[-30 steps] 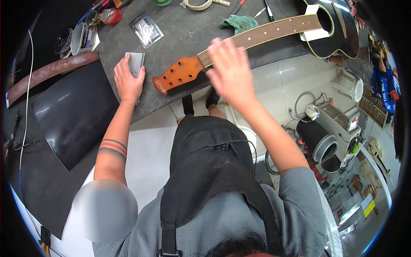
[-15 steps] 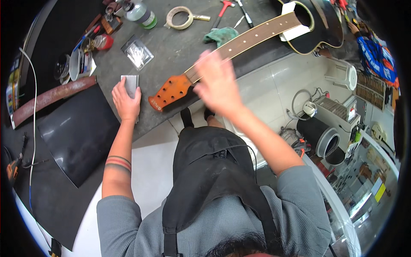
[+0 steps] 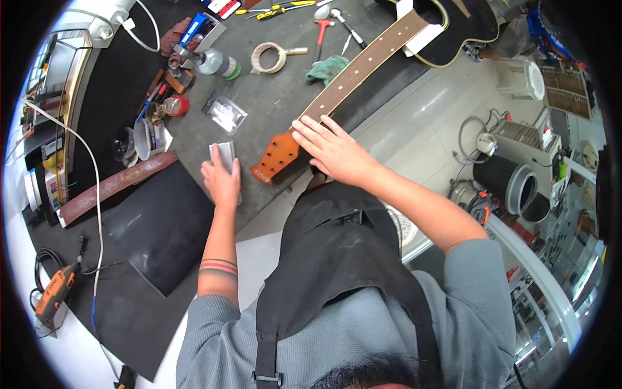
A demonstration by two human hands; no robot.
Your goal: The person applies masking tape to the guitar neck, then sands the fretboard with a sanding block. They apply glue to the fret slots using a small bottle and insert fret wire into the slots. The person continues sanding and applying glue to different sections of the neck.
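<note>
A guitar lies across the bench, its orange-brown headstock (image 3: 278, 155) towards me and its black body (image 3: 476, 16) at the far right. Dot inlays run along its brown fretboard (image 3: 369, 63), where I make out no strings. The fingers of my right hand (image 3: 340, 152) are stretched and spread, their tips resting on the fretboard close to the headstock. My left hand (image 3: 222, 185) grips a flat grey rectangular block (image 3: 224, 153) on the bench, left of the headstock. Part of the block is hidden under the fingers.
Beyond my hands lie a masking tape roll (image 3: 268, 58), a green cloth (image 3: 326, 70), a red hammer (image 3: 321, 37) and a clear packet (image 3: 224, 115). A black sheet (image 3: 159, 227) and an orange rotary tool (image 3: 57, 292) are at left. The bench edge runs below the neck.
My right hand, blurred before, now rests spread on the fretboard by the headstock. My left hand still holds the grey block. The whole view has shifted and turned a little.
</note>
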